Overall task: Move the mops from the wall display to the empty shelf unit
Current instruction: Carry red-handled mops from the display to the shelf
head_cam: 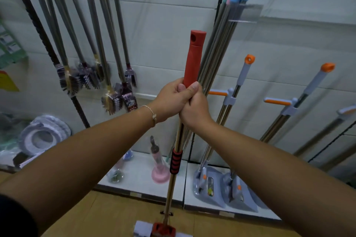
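Mop (193,59) upright, both hands clasping (red handle)

Thin pale bracelet (152,114) on the left wrist; dark sleeve (13,217) at the left upper arm.

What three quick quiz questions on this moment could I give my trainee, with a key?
1. True or false: both hands grip the red-handled mop.
2. Which hand sits higher on the handle: A) left hand, B) right hand?
3. Fill in: the pink plunger stands on the white ____.

Key: 1 true; 2 A; 3 shelf.
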Available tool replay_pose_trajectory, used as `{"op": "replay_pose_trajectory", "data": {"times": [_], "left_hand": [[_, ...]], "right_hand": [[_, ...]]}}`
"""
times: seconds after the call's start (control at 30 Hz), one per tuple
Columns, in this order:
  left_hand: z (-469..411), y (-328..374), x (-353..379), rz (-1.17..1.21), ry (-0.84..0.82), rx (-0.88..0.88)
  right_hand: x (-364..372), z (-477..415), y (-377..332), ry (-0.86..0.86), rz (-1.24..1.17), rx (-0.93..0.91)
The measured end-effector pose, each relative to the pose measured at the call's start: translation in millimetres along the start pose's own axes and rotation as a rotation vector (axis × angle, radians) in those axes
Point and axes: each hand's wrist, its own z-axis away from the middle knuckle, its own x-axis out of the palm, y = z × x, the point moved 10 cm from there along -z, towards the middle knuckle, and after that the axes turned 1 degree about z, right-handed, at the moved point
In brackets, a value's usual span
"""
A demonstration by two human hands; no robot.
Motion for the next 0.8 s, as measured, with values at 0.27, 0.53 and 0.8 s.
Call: {"op": "replay_pose_trajectory", "data": {"times": [0.27,0.53,0.8], "left_hand": [[-3.3,65.8,62.5,-0.002,-0.06,0.099],[-9.6,127.1,149.8,0.061,-0.185,0.192],[-6.4,189.9,249.3,0.092,-0.291,0.294]], "right_hand": [[-88.3,12.8,-26.3,0.105,0.06,-0.031],[-193.4,29.2,-36.4,0.249,0.128,-0.024],[-306.1,50.4,-38.7,0.38,0.243,-0.028]]}}
